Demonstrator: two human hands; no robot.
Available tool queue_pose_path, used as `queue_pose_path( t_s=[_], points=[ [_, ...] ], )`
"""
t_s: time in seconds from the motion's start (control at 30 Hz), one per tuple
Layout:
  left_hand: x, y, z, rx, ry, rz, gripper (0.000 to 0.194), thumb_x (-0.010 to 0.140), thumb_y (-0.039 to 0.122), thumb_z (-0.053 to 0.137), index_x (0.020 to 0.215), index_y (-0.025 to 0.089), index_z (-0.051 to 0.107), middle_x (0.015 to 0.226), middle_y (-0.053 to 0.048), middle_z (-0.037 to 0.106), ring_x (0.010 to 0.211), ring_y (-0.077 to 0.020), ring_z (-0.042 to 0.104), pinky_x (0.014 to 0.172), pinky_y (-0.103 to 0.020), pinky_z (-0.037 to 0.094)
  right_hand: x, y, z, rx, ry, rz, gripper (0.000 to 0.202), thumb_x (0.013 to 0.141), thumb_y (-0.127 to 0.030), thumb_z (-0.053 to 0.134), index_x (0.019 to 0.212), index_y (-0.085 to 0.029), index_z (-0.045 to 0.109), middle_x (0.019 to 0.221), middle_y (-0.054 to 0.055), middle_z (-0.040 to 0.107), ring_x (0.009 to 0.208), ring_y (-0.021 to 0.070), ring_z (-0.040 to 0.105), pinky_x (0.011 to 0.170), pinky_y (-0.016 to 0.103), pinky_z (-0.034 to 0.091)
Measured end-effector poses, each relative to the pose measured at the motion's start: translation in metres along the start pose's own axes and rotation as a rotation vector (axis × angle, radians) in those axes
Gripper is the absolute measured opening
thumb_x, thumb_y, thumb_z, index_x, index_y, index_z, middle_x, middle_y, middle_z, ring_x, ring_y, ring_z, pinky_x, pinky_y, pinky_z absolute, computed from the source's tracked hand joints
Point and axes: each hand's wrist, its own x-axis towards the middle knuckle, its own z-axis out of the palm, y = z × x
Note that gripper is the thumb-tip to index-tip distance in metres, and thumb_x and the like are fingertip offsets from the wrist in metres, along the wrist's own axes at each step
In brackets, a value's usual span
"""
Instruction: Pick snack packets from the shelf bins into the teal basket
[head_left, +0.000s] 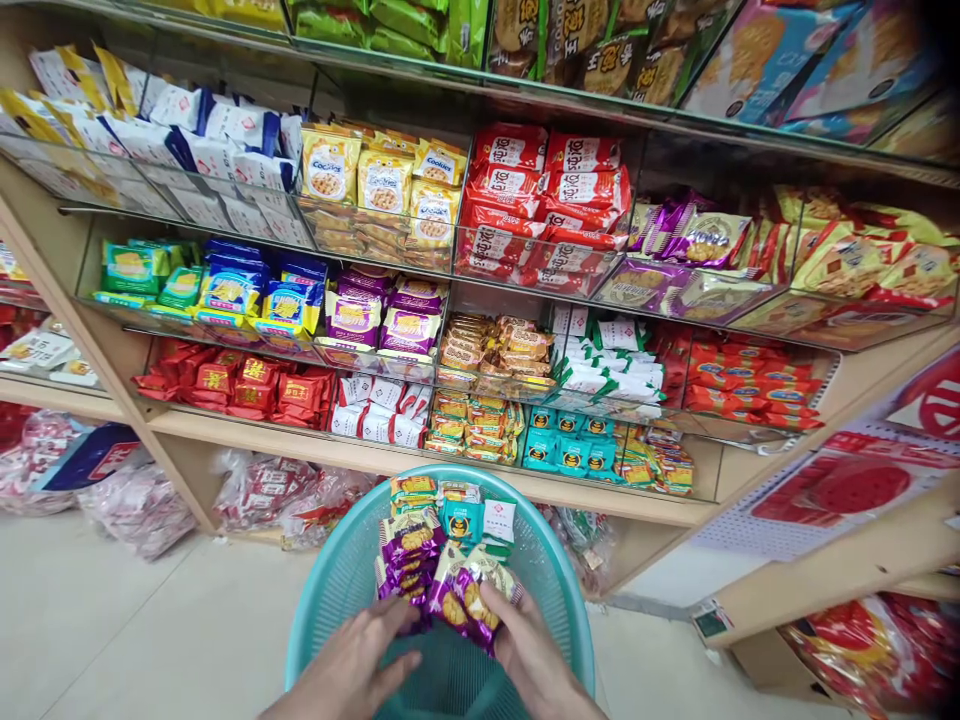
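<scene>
A turquoise plastic basket [564, 560] stands before me, with snack packets inside it. My right hand [529, 650] is closed on purple and cream cookie packets [469, 600], its thumb on top of them. My left hand [364, 655] is low over the basket's left side, thumb and fingers apart. Its fingertips reach the lower end of a stack of similar purple packets [412, 545]; whether they press on it is hard to see. Behind these lie a teal packet [463, 517], a white packet with green edges [498, 521] and yellow-orange packets [412, 488].
Beyond the basket rises a wooden shelf unit [360, 452] with clear-fronted compartments of wrapped snacks. Purple cookie packets [709, 238] sit on an upper shelf at the right. Plastic bags of packets [262, 495] lie below the bottom shelf. A cardboard box of red packages [757, 660] is at lower right.
</scene>
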Motion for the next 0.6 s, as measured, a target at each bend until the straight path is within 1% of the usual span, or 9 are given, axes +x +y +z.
queue_pose_path(
  t_s=[0.07,0.1,0.13,0.17,0.23,0.3,0.43,0.53,0.6],
  points=[
    [-0.001,0.009,-0.011,-0.039,-0.041,-0.018,0.07,0.078,0.032,0.055,0.141,0.031,0.024,0.153,-0.005,0.024,0.138,-0.0236,0.024,0.112,-0.04,0.028,-0.004,0.003,0.001,0.012,-0.042,0.046,0.051,0.075,-0.028,0.07,0.121,-0.018,0.049,0.114,0.013,0.065,0.101,0.0253,0.063,0.087,0.042,0.048],
    [-0.001,0.015,-0.015,-0.066,-0.086,-0.024,0.084,0.074,0.028,0.06,0.143,0.033,0.013,0.157,-0.002,0.009,0.142,-0.0235,0.012,0.114,-0.041,0.021,-0.007,0.005,0.002,0.016,-0.057,0.065,0.048,0.074,-0.028,0.071,0.117,-0.018,0.052,0.113,0.012,0.066,0.101,0.025,0.063,0.087,0.041,0.048],
    [0.0,0.021,-0.018,-0.092,-0.137,-0.026,0.096,0.069,0.024,0.064,0.144,0.035,0.006,0.157,0.0,0.0,0.142,-0.0234,0.004,0.115,-0.042,0.017,-0.008,0.007,0.004,0.019,-0.07,0.079,0.046,0.073,-0.028,0.073,0.114,-0.019,0.054,0.111,0.011,0.067,0.1,0.0247,0.063,0.087,0.04,0.048],
    [0.0,0.027,-0.02,-0.117,-0.187,-0.034,0.103,0.064,0.021,0.067,0.144,0.035,0.003,0.157,0.0,-0.004,0.142,-0.023,0.001,0.116,-0.04,0.015,-0.01,0.009,0.006,0.023,-0.084,0.091,0.044,0.071,-0.028,0.074,0.11,-0.019,0.056,0.108,0.01,0.068,0.099,0.0243,0.063,0.087,0.04,0.048],
    [0.002,0.035,-0.022,-0.144,-0.248,-0.073,0.106,0.061,0.019,0.068,0.144,0.033,0.004,0.157,0.0,-0.003,0.142,-0.0211,0.002,0.116,-0.035,0.013,-0.013,0.013,0.011,0.037,-0.104,0.099,0.042,0.067,-0.029,0.077,0.104,-0.019,0.058,0.103,0.008,0.069,0.096,0.0242,0.064,0.086,0.04,0.048],
    [0.004,0.037,-0.02,-0.136,-0.254,-0.114,0.101,0.062,0.019,0.066,0.144,0.031,0.008,0.157,0.0,0.003,0.142,-0.0194,0.005,0.116,-0.032,0.012,-0.013,0.018,0.014,0.055,-0.091,0.085,0.045,0.063,-0.031,0.079,0.101,-0.019,0.059,0.099,0.008,0.07,0.092,0.0245,0.065,0.083,0.04,0.049],
    [0.006,0.026,-0.014,-0.055,-0.244,-0.109,0.091,0.064,0.023,0.064,0.143,0.031,0.018,0.154,0.0,0.016,0.141,-0.0206,0.012,0.116,-0.03,0.015,-0.011,0.027,0.014,0.068,-0.026,0.059,0.052,0.054,-0.035,0.083,0.098,-0.019,0.061,0.092,0.008,0.071,0.085,0.0252,0.066,0.078,0.041,0.049],
    [0.008,0.021,-0.012,-0.021,-0.224,-0.113,0.092,0.059,0.025,0.069,0.141,0.027,0.027,0.151,-0.004,0.025,0.139,-0.0237,0.02,0.115,-0.029,0.019,-0.01,0.029,0.013,0.08,-0.046,0.056,0.051,0.053,-0.034,0.083,0.096,-0.018,0.062,0.089,0.008,0.071,0.083,0.0255,0.067,0.079,0.041,0.049],
    [0.009,0.024,-0.015,-0.025,-0.216,-0.12,0.09,0.056,0.025,0.071,0.138,0.025,0.033,0.148,-0.005,0.03,0.137,-0.0251,0.025,0.114,-0.029,0.023,-0.01,0.028,0.012,0.097,-0.073,0.06,0.047,0.055,-0.032,0.083,0.095,-0.018,0.062,0.088,0.008,0.071,0.085,0.0255,0.067,0.08,0.041,0.048]
  ],
)
